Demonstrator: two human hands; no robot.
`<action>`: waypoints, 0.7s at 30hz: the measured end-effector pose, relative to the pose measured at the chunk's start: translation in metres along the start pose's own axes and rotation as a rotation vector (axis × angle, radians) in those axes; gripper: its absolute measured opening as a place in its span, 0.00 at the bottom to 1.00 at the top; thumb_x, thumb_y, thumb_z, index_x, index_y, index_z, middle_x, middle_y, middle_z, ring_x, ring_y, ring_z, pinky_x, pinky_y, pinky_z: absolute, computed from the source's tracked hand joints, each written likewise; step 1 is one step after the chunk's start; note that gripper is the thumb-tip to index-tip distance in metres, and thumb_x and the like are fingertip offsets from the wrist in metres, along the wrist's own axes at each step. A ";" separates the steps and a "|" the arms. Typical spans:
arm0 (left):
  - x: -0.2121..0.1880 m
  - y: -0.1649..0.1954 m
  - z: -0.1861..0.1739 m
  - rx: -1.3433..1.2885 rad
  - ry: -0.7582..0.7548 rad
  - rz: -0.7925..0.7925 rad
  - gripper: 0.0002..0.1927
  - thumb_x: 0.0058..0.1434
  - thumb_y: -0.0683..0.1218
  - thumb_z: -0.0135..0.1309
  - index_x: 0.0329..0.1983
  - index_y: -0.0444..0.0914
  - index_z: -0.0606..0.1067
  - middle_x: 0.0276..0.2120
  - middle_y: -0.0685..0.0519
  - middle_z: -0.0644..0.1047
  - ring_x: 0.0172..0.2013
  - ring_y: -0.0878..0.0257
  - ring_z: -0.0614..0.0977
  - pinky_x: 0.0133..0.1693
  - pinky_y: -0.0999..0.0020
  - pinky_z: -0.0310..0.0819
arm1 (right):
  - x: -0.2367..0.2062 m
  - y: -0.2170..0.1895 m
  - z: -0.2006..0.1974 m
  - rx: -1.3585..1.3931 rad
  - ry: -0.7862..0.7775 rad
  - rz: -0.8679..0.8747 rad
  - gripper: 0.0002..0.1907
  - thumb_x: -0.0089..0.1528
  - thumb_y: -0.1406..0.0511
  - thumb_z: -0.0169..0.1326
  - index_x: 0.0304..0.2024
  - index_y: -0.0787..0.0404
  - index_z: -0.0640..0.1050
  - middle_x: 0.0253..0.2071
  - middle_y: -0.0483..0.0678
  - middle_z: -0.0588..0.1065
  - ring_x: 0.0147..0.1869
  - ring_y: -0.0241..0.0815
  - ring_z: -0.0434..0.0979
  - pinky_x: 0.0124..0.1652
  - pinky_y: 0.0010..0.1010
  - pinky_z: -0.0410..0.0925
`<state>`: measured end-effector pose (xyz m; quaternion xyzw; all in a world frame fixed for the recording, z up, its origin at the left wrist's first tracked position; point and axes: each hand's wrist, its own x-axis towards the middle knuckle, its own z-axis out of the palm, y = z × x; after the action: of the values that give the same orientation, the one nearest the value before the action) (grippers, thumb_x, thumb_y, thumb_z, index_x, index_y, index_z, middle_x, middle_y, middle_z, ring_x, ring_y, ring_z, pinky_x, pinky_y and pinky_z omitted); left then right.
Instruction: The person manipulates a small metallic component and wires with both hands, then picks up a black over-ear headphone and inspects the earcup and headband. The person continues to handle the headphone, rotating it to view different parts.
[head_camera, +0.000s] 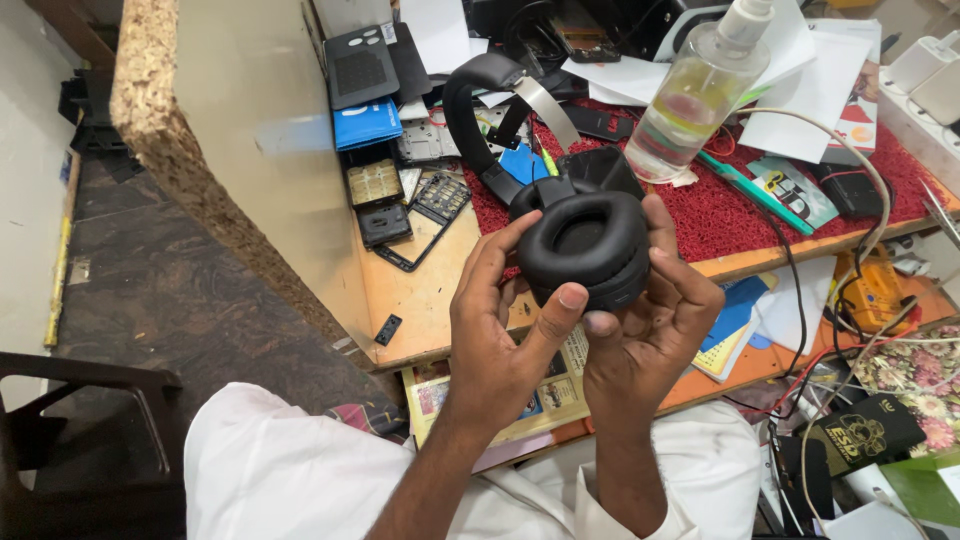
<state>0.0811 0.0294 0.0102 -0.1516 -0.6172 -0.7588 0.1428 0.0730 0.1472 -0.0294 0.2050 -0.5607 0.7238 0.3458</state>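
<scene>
Both hands, left hand (500, 335) and right hand (650, 325), grip the black headphones (583, 240) earcup, pad facing the camera, headband (470, 110) arcing away far-left.

Both hands (580, 330) gripping black headphones (585, 240), cluttered workbench (420, 300)

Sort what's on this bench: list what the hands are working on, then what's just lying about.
In hand:
left hand
right hand
black headphones

Lying about:
spray bottle
phone parts
red mat
papers
cables
</scene>
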 end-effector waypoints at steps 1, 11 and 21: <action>0.000 0.000 0.000 -0.012 -0.003 0.001 0.37 0.67 0.55 0.60 0.70 0.28 0.64 0.60 0.44 0.70 0.63 0.56 0.77 0.66 0.60 0.74 | 0.000 0.001 0.001 0.003 0.002 -0.003 0.34 0.68 0.54 0.66 0.64 0.57 0.61 0.78 0.69 0.56 0.77 0.51 0.65 0.73 0.39 0.68; 0.000 -0.001 -0.001 -0.093 -0.005 -0.013 0.38 0.67 0.54 0.60 0.72 0.28 0.62 0.61 0.44 0.69 0.64 0.55 0.76 0.66 0.60 0.74 | -0.002 0.003 0.003 0.022 0.017 0.012 0.36 0.66 0.54 0.68 0.64 0.58 0.60 0.78 0.68 0.55 0.74 0.50 0.65 0.72 0.38 0.68; 0.000 -0.003 -0.001 -0.139 0.003 -0.035 0.35 0.69 0.50 0.58 0.73 0.29 0.62 0.62 0.43 0.69 0.64 0.57 0.76 0.65 0.62 0.74 | -0.003 0.002 0.004 0.052 0.012 0.045 0.38 0.64 0.58 0.70 0.65 0.57 0.60 0.79 0.63 0.53 0.78 0.51 0.66 0.72 0.39 0.70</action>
<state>0.0794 0.0288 0.0071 -0.1495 -0.5652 -0.8024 0.1194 0.0732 0.1420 -0.0310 0.1969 -0.5442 0.7470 0.3273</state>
